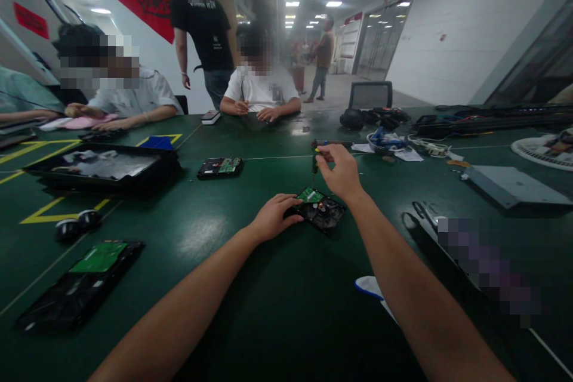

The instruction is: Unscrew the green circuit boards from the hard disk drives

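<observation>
A hard drive [323,213] with a green circuit board [310,194] lies on the dark green table in front of me. My left hand [278,215] grips its left edge, thumb and fingers on either side of the corner. In my right hand [339,172] is a screwdriver [316,160], held upright by its dark and yellow handle. Its thin shaft points down at the circuit board; whether the tip sits in a screw is too small to tell.
Another hard drive [219,168] lies farther back, and a larger one [80,283] at front left. A black tray [102,164] stands left. At right are a grey metal case [519,186] and a bowl of blue items [385,140]. People sit across the table.
</observation>
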A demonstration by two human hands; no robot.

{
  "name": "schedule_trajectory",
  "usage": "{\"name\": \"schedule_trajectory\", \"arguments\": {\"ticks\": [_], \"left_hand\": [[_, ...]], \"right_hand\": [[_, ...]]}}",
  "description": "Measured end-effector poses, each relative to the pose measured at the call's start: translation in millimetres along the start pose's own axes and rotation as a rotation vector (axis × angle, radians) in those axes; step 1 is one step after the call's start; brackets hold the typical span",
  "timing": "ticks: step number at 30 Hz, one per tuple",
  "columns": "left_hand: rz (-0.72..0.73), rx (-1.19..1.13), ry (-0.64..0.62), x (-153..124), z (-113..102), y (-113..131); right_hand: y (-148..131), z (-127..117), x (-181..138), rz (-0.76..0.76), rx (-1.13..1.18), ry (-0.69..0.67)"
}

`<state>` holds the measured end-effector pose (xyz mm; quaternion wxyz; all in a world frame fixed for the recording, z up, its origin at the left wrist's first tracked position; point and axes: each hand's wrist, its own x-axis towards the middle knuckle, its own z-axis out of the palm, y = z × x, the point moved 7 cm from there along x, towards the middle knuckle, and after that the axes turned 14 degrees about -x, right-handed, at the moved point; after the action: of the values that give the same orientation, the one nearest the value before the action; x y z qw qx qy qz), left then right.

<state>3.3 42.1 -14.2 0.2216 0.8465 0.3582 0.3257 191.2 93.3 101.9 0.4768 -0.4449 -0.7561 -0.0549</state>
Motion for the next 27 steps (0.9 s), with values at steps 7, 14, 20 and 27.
{"name": "schedule_trajectory", "arguments": {"ticks": [7, 14, 20, 27], "left_hand": [[-0.006, 0.003, 0.0, -0.5, 0.5, 0.2], [0.003, 0.005, 0.009, -0.3, -0.3, 1.1], [0.01, 0.002, 0.008, 0.1, 0.7, -1.1], [0.012, 0.003, 0.01, 0.2, 1.7, -2.1]], "right_hand": [[5.0, 1.2, 0.8, 0.05, 0.037, 0.007], [8.3, -4.1, -0.6, 0.069, -0.069, 0.076], [3.3, 0.3, -1.0, 0.041, 0.001, 0.039], [1.1, 0.3, -2.2, 0.017, -0.092, 0.04]]}}
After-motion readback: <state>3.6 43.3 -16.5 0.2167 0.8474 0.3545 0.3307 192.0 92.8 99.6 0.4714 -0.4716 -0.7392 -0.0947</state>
